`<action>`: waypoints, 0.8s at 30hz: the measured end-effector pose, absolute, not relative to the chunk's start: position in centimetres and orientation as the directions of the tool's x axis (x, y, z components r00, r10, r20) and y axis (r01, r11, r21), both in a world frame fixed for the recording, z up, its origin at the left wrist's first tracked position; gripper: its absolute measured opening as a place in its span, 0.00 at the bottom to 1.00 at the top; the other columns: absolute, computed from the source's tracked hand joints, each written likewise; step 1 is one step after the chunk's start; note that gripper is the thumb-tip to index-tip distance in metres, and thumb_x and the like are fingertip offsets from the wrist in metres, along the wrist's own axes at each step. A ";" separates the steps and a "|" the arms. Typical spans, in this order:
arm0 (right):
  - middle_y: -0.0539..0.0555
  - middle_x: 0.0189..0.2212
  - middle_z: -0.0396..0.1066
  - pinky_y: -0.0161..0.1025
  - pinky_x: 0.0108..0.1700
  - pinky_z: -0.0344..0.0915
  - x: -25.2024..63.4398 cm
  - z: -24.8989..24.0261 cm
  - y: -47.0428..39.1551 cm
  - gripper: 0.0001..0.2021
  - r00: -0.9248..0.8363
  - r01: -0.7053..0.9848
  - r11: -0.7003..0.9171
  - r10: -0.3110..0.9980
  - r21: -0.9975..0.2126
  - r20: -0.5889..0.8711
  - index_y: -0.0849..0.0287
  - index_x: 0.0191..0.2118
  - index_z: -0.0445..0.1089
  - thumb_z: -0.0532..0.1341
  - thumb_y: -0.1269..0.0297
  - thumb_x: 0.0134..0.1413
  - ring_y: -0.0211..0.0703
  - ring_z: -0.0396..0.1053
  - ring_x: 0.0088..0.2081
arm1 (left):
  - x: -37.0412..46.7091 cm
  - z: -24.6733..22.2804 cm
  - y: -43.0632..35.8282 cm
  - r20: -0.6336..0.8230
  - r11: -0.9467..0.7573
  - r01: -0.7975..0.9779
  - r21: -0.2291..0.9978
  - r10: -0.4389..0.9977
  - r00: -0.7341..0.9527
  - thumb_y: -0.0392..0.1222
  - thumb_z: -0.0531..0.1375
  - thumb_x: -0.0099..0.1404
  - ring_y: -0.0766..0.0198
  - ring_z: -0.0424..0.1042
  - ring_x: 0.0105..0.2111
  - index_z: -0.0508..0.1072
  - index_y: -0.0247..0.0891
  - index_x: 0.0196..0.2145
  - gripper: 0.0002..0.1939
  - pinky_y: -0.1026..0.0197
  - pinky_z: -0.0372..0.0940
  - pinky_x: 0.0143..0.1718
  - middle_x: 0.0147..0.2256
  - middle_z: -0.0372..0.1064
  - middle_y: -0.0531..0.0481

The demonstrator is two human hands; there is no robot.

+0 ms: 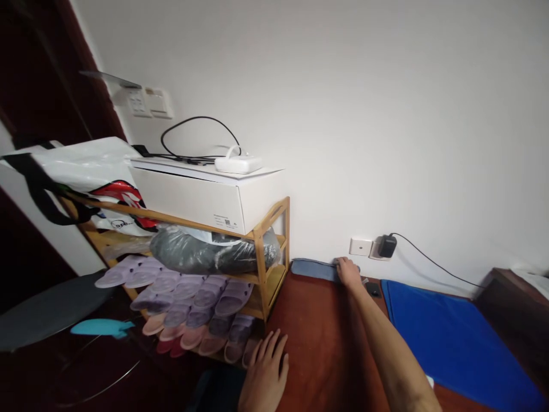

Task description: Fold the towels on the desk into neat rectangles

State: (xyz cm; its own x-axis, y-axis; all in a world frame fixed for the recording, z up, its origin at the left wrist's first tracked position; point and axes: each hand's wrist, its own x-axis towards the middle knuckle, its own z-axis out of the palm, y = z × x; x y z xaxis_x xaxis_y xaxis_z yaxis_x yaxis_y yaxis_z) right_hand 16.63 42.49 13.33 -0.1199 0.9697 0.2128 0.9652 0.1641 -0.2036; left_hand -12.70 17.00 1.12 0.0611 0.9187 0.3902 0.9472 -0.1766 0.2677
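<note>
One folded grey-blue cloth (311, 269) is seen just right of the wooden rack (260, 257), laid lengthwise along the wall (386, 143) on the red-brown tabletop (317, 343). Its far right end is covered by the right hand (348, 271), with fingers bent; whether it is pinched or merely pressed cannot be told. The left hand (266, 366) is held with fingers spread, near the rack's front right corner. Judging from the lie of things, the cloth has been placed flat but not yet let go; what is left cannot be told.

Counted right of the rack: one grey-blue cloth, one blue sheet (450, 337) farther off, one black adapter (387, 246) and two wall plates (361, 246). On the rack's top, one white box (193, 197) is counted; in its upper slipper row, about six lilac slippers (210, 290), the lower ones being too overlapped to count.
</note>
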 end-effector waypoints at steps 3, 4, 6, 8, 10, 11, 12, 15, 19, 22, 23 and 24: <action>0.65 0.55 0.77 0.45 0.57 0.61 15.3 13.1 43.1 0.17 -0.115 0.974 0.139 0.984 -0.177 0.137 0.61 0.56 0.76 0.55 0.69 0.69 0.54 0.70 0.57 | -12.6 1.1 16.8 0.421 -0.195 0.951 0.240 0.903 0.079 0.46 0.53 0.75 0.50 0.68 0.67 0.71 0.49 0.67 0.25 0.41 0.64 0.68 0.67 0.69 0.48; 0.66 0.54 0.78 0.46 0.57 0.61 15.0 13.0 42.8 0.16 -0.113 0.977 0.132 0.987 -0.169 0.118 0.62 0.54 0.77 0.55 0.69 0.69 0.55 0.70 0.57 | -12.6 1.2 16.7 0.434 -0.199 0.953 0.230 0.897 0.082 0.45 0.53 0.75 0.50 0.68 0.67 0.71 0.49 0.67 0.25 0.41 0.64 0.68 0.67 0.70 0.47; 0.68 0.54 0.78 0.47 0.57 0.60 14.4 13.3 41.5 0.16 -0.110 0.980 0.124 0.989 -0.156 0.098 0.63 0.51 0.77 0.53 0.68 0.71 0.56 0.70 0.57 | -12.5 1.3 16.5 0.457 -0.206 0.954 0.218 0.885 0.086 0.44 0.53 0.75 0.52 0.68 0.67 0.72 0.48 0.66 0.25 0.42 0.63 0.69 0.67 0.70 0.47; 0.68 0.53 0.78 0.46 0.56 0.60 14.0 14.4 39.4 0.17 -0.121 0.980 0.135 0.988 -0.149 0.101 0.62 0.52 0.76 0.50 0.65 0.73 0.56 0.71 0.56 | -12.4 1.6 16.5 0.475 -0.214 0.952 0.217 0.875 0.089 0.43 0.53 0.75 0.53 0.69 0.66 0.72 0.47 0.65 0.24 0.43 0.63 0.68 0.66 0.71 0.47; 0.66 0.51 0.79 0.44 0.55 0.60 13.7 16.4 36.6 0.18 -0.166 0.972 0.181 0.980 -0.146 0.114 0.61 0.53 0.75 0.48 0.62 0.75 0.54 0.72 0.55 | -12.3 2.1 16.6 0.483 -0.218 0.949 0.228 0.872 0.084 0.42 0.53 0.75 0.52 0.70 0.65 0.74 0.46 0.64 0.23 0.42 0.65 0.67 0.65 0.72 0.46; 0.64 0.50 0.80 0.43 0.54 0.60 13.6 17.8 35.0 0.18 -0.200 0.965 0.217 0.972 -0.147 0.122 0.60 0.53 0.75 0.48 0.61 0.76 0.52 0.73 0.54 | -12.3 2.5 16.6 0.484 -0.217 0.945 0.243 0.872 0.076 0.43 0.54 0.74 0.51 0.71 0.64 0.75 0.45 0.62 0.23 0.42 0.65 0.67 0.64 0.74 0.45; 0.62 0.49 0.80 0.41 0.52 0.61 13.6 19.3 33.2 0.18 -0.237 0.956 0.255 0.963 -0.148 0.130 0.58 0.53 0.74 0.48 0.59 0.76 0.51 0.74 0.53 | -12.2 3.0 16.7 0.483 -0.217 0.939 0.266 0.873 0.065 0.43 0.54 0.74 0.50 0.72 0.63 0.77 0.44 0.60 0.22 0.41 0.66 0.66 0.63 0.75 0.44; 0.55 0.46 0.81 0.37 0.45 0.61 14.2 24.0 26.6 0.18 -0.344 0.918 0.367 0.926 -0.153 0.154 0.52 0.54 0.73 0.48 0.54 0.77 0.46 0.77 0.47 | -11.7 4.6 16.3 0.463 -0.240 0.886 0.398 0.886 0.032 0.43 0.53 0.73 0.50 0.76 0.58 0.79 0.43 0.55 0.19 0.41 0.68 0.63 0.56 0.80 0.44; 0.53 0.38 0.82 0.36 0.38 0.60 16.5 27.0 15.5 0.16 -0.570 0.783 0.592 0.806 -0.190 0.159 0.50 0.55 0.73 0.49 0.57 0.76 0.44 0.78 0.38 | -11.1 6.3 13.8 0.453 -0.214 0.729 0.650 0.880 -0.144 0.44 0.50 0.73 0.51 0.78 0.53 0.78 0.41 0.52 0.20 0.45 0.74 0.57 0.50 0.79 0.42; 0.52 0.36 0.82 0.35 0.35 0.60 18.7 25.5 7.1 0.15 -0.703 0.658 0.701 0.703 -0.274 0.109 0.49 0.54 0.74 0.52 0.63 0.72 0.42 0.77 0.35 | -11.1 7.3 10.3 0.464 -0.169 0.647 0.743 0.827 -0.316 0.41 0.52 0.68 0.51 0.72 0.61 0.71 0.41 0.61 0.25 0.44 0.70 0.62 0.59 0.73 0.40; 0.52 0.36 0.82 0.35 0.35 0.60 19.5 24.5 4.6 0.14 -0.725 0.638 0.711 0.684 -0.296 0.080 0.50 0.53 0.75 0.53 0.65 0.71 0.42 0.77 0.35 | -11.1 7.8 8.9 0.469 -0.188 0.650 0.736 0.834 -0.291 0.38 0.53 0.66 0.51 0.68 0.65 0.68 0.41 0.65 0.30 0.44 0.67 0.66 0.63 0.70 0.40; 0.53 0.37 0.82 0.35 0.35 0.61 20.2 23.6 2.4 0.14 -0.736 0.633 0.710 0.676 -0.307 0.046 0.50 0.51 0.76 0.55 0.66 0.68 0.43 0.77 0.36 | -11.2 8.4 7.5 0.464 -0.219 0.664 0.715 0.860 -0.215 0.35 0.54 0.63 0.52 0.64 0.68 0.66 0.41 0.67 0.34 0.44 0.62 0.69 0.66 0.66 0.41</action>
